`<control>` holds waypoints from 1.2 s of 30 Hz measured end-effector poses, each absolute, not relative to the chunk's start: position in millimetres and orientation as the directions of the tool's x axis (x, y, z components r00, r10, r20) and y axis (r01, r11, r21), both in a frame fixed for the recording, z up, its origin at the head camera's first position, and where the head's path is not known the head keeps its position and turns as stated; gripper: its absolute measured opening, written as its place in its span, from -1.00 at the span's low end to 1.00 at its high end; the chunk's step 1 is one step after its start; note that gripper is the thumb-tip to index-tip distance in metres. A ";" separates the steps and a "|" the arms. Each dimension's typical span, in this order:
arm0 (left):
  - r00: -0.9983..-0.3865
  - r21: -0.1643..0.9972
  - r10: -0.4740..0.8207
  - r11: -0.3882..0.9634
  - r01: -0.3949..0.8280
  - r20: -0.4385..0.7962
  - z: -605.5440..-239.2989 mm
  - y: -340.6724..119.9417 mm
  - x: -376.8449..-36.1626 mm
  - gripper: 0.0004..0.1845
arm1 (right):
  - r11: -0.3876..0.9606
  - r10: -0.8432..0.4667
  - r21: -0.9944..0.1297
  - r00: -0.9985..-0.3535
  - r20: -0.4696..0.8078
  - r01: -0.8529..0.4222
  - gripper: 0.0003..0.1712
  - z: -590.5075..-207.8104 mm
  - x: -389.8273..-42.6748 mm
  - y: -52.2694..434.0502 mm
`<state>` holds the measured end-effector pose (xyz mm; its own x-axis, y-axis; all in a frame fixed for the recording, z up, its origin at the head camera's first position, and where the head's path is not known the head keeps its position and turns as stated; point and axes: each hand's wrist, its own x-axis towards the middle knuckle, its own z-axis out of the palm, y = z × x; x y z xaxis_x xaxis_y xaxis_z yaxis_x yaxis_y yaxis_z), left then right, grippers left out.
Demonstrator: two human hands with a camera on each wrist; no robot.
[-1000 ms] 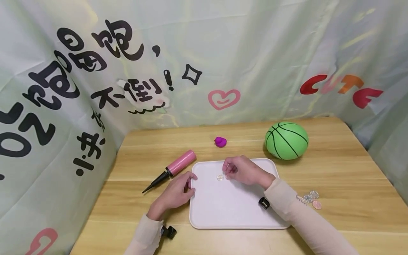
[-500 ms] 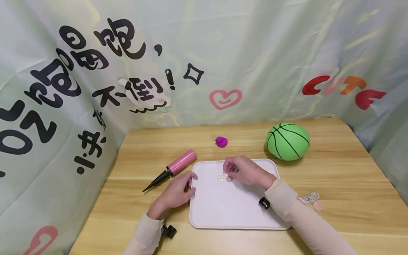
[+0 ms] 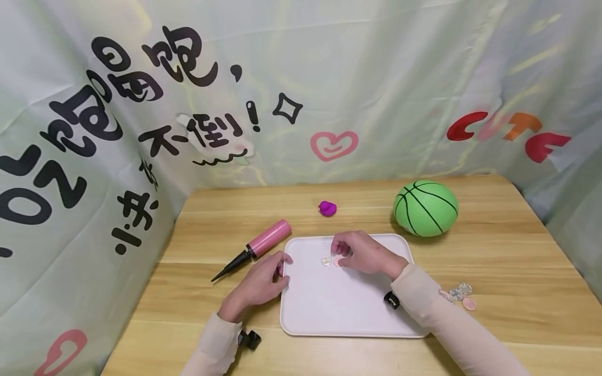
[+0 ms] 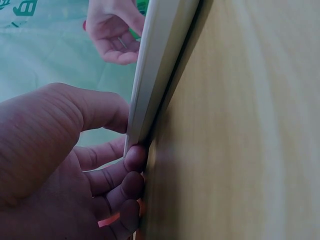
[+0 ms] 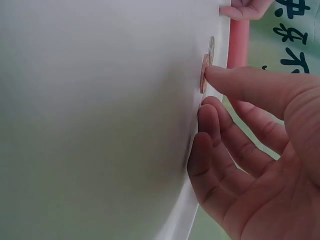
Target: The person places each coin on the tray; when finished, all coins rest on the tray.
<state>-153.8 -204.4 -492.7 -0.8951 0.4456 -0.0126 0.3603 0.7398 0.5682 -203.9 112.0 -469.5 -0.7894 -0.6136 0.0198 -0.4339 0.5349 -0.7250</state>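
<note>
A white tray (image 3: 352, 308) lies on the wooden table. My left hand (image 3: 261, 282) holds its left rim, the thumb on the edge and the other fingers (image 4: 132, 185) bent against the side and underside. Over the tray's far half is my right hand (image 3: 362, 252); its thumb (image 5: 235, 82) touches a pinkish coin (image 5: 203, 80) lying flat on the tray. The other fingers are loosely bent, tips at the tray surface, with nothing between them. Just left of the pinkish coin lies a silvery coin (image 3: 326, 261).
Several pink and silvery coins (image 3: 463, 293) lie right of the tray, near my right sleeve. A pink hand pump (image 3: 263, 243) with a black nozzle is at the left. Behind the tray are a small purple duck (image 3: 327, 209) and a green ball (image 3: 426, 209). Printed curtains (image 3: 376, 78) enclose the table.
The pinkish coin, hidden by my right fingers at first, now shows on the tray beside the silvery one. My right fingers have eased off it, the thumb staying there. My left hand keeps its place.
</note>
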 end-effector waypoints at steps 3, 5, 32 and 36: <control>-0.894 0.569 0.448 0.738 0.362 -0.011 -493.0 -203.9 -154.3 -0.66 | 0.544 -0.606 -0.715 -0.795 0.027 -0.438 -0.74 -469.9 -204.5 114.5; -0.893 0.573 0.450 0.736 0.362 -0.014 -492.9 -203.6 -154.4 -0.66 | 0.545 -0.605 -0.712 -0.796 0.033 -0.443 -0.75 -470.1 -204.4 116.1; -0.898 0.584 0.439 0.736 0.342 -0.027 -488.7 -202.3 -153.0 -0.66 | 0.536 -0.514 -0.737 -0.852 0.102 -0.412 -0.94 -455.0 -176.0 154.1; -0.894 0.586 0.447 0.731 0.350 -0.023 -489.8 -201.7 -153.0 -0.66 | 0.556 -0.481 -0.730 -0.870 0.106 -0.397 -0.93 -450.5 -170.2 164.0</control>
<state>-153.0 -201.7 -489.8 -0.8942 0.4470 -0.0234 0.3500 0.7309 0.5859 -170.2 164.0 -450.5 -0.8700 -0.4815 0.1065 -0.3971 0.5559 -0.7303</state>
